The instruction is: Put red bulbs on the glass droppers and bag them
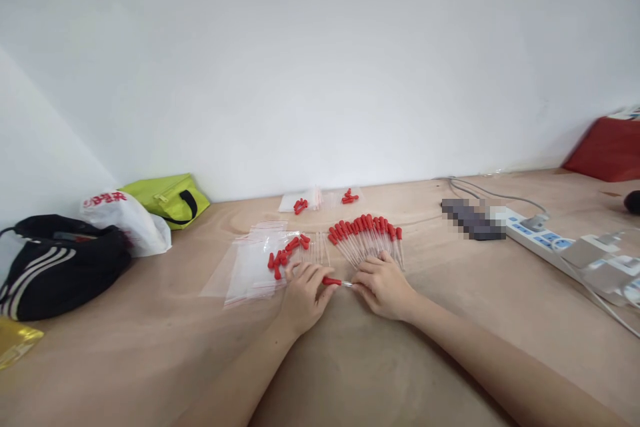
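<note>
Between thumb and fingers, my left hand [306, 293] pinches a red rubber dropper bulb [332, 281]. My right hand [383, 287] is closed on a clear glass dropper tube [347, 284], whose end meets the bulb; how far it sits inside I cannot tell. Just beyond my right hand, several droppers with red bulbs [367, 223] lie fanned out. A few bare glass tubes [320, 248] rest beyond my left hand. Loose red bulbs [278, 260] lie beside them on clear zip bags [245, 273].
More bags with red bulbs [301, 205] lie near the wall. At left are a black bag [65, 267], a white plastic bag [130, 223] and a lime-green pouch [170, 199]. A power strip [535, 233] with plugs and cables and a red bag [607, 150] are at right.
</note>
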Motion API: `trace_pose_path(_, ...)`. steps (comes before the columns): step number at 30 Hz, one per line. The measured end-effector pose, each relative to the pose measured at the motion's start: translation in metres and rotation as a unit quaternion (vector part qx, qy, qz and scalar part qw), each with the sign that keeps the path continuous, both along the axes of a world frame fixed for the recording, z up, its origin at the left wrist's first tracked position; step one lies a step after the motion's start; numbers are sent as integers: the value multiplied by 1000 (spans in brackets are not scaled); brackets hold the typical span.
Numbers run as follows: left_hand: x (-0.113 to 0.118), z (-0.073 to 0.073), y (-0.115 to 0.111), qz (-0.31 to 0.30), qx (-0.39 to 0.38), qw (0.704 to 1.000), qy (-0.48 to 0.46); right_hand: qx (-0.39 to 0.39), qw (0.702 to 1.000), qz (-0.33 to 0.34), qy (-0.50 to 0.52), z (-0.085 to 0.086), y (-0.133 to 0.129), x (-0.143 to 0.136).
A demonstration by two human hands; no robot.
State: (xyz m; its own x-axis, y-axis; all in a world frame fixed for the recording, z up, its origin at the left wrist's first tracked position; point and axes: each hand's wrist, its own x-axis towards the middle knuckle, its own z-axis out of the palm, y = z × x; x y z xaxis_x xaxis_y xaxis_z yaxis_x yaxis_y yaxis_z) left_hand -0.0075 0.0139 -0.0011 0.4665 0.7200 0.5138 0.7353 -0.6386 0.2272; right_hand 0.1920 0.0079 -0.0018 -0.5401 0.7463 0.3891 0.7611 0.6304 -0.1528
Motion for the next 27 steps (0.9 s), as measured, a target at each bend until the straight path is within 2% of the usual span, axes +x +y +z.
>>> trace_pose_path(3, 0, -6, 4, 99, 24, 994, -28, -4, 992, -104, 65, 0, 10, 3)
trace_pose_path(6, 2, -11, 6, 160, 31, 986, -22, -24, 965, -230, 125, -1, 28, -1)
trace_pose_path(12, -16, -4, 11, 299, 15, 954, -33, -68, 920, -368, 116, 2, 65, -21)
trace_pose_path(16, -34, 3, 18, 343, 3, 939, -2, -54, 918, -378, 105, 0, 69, -26)
trace_pose_path(20, -42, 5, 22, 361, -3, 932, 37, -17, 941, -322, 103, -1, 59, -34)
trace_pose_path(23, -44, 4, 23, 370, -6, 927, 58, -33, 956, -280, 82, 1, 55, -49)
trace_pose_path(27, -48, 4, 23, 385, -8, 921, 57, -81, 950, -298, 48, 5, 57, -67)
